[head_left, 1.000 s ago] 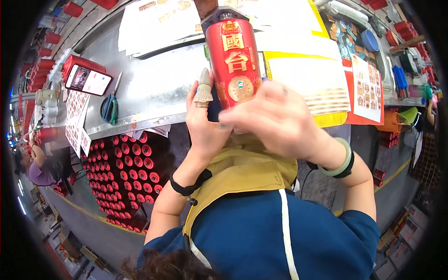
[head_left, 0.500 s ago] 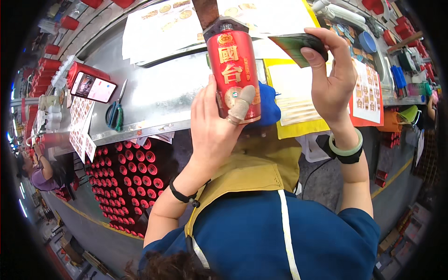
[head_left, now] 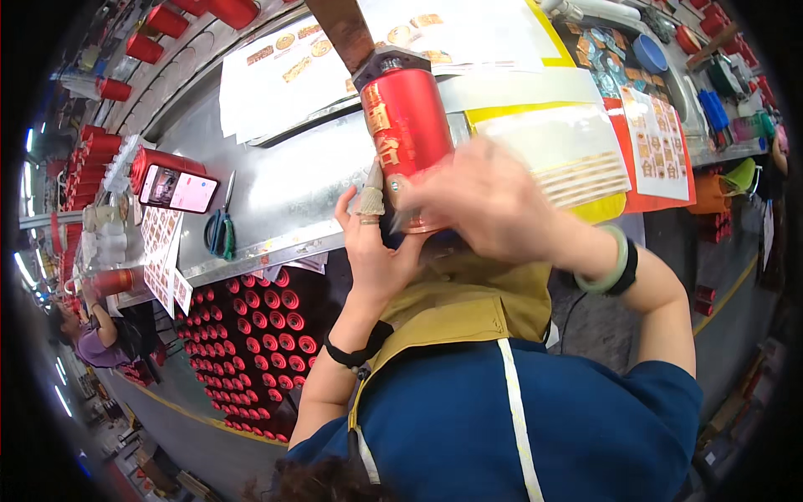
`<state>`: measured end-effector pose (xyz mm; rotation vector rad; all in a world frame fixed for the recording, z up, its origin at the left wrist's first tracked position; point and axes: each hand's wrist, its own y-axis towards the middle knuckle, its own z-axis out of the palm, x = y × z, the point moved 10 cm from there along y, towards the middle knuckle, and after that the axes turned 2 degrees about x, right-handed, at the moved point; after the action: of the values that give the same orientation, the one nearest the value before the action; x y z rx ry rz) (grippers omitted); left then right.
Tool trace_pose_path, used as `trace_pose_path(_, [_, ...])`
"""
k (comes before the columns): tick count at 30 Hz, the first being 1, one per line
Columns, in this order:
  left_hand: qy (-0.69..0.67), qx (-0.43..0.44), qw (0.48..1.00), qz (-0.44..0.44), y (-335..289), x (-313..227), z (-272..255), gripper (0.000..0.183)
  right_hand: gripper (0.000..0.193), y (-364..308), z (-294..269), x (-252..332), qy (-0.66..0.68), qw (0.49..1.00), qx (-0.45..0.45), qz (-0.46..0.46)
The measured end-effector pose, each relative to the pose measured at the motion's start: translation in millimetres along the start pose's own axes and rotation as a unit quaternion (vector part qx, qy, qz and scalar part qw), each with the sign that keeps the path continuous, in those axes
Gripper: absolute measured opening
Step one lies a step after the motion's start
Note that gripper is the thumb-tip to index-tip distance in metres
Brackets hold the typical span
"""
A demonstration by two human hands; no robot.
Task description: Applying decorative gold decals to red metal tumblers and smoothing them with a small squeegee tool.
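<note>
Head view shows my left hand (head_left: 381, 261), thumb and fingers spread, at the red bottle (head_left: 421, 121) over the worktop (head_left: 293, 184)'s near edge, my right hand (head_left: 506, 201) too blurred above that edge to tell its fingers' state, and scissors (head_left: 219, 233) on the worktop's left part.

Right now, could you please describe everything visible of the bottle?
The bottle is glossy red, its material unclear, with gold characters down its left side. Its neck, at the far end, meets a dark holder. The left hand is at its lower left; the blurred right hand hides part of its lower end, contact unclear.
</note>
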<state>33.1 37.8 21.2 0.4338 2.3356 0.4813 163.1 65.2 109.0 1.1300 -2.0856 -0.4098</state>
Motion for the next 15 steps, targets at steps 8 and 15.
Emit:
trace_pose_path(8, [-0.094, -0.024, 0.989, -0.115, 6.3, 14.0, 3.3, 0.097, 0.02, -10.4, 7.0, 29.0, -0.056, 0.993, -0.004, -0.102])
trace_pose_path(15, [0.026, -0.054, 0.998, 0.028, 14.8, -28.4, -13.4, 0.083, 0.018, 19.4, -66.3, -45.4, -0.188, 0.966, -0.173, 0.026])
